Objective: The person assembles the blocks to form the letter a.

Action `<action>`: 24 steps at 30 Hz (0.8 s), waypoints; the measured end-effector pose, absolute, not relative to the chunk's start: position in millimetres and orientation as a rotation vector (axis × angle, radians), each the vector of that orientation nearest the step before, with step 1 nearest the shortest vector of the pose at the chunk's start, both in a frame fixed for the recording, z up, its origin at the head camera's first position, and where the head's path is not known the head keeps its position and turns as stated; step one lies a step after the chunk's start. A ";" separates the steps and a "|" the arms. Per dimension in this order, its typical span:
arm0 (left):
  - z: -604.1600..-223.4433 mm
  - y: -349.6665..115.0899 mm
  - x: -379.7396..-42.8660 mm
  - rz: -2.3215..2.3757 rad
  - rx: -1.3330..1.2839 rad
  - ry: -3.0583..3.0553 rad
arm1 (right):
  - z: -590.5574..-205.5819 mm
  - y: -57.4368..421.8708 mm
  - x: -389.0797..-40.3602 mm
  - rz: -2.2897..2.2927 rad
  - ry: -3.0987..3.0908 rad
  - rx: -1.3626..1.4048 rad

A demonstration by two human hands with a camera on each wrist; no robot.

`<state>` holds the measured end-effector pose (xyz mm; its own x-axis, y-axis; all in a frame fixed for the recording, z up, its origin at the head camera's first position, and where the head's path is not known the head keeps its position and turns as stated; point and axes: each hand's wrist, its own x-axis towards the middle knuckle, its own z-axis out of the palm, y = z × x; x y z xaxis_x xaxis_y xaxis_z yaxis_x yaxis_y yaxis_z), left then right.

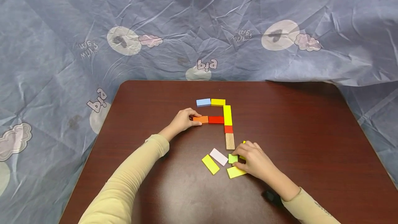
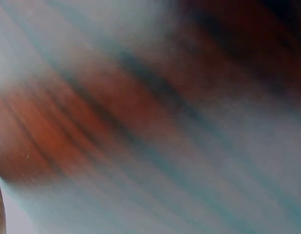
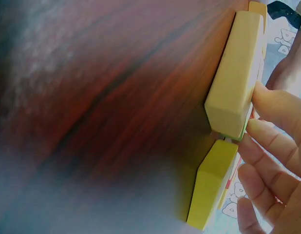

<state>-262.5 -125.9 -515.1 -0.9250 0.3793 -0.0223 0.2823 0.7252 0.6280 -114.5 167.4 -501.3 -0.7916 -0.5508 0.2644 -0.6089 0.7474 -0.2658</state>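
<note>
At the left end of a row, my left hand [image 1: 181, 120] pinches an orange block [image 1: 200, 119] between thumb and fingers. A red block [image 1: 216, 120] lies end to end with it. My right hand [image 1: 255, 160] has thumb and index finger on opposite sides of a small green block [image 1: 233, 158], pinching it on the table. Beside that hand lie a yellow block [image 1: 235, 172] nearer the body and another yellow block [image 1: 242, 156] partly hidden under the fingers. In the right wrist view, the fingers stand by a large pale yellow block [image 3: 231, 73].
A blue block [image 1: 203, 102] and a yellow block [image 1: 218, 102] form the far row. Down the right side run a long yellow block [image 1: 227, 115], a small red block [image 1: 228, 129] and a wooden block [image 1: 229, 141]. A white block [image 1: 219, 157] and a yellow block [image 1: 210, 164] lie loose.
</note>
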 end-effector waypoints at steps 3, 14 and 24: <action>-515.9 -126.1 -262.9 0.977 0.527 2.770 | -502.1 163.0 -111.4 0.506 -2.756 0.934; -515.9 -126.2 -262.6 0.967 0.549 2.796 | -502.0 133.8 -108.9 0.485 -2.672 1.124; -516.5 -126.1 -262.9 0.991 0.537 2.782 | -500.4 129.7 -123.5 0.491 -2.726 1.082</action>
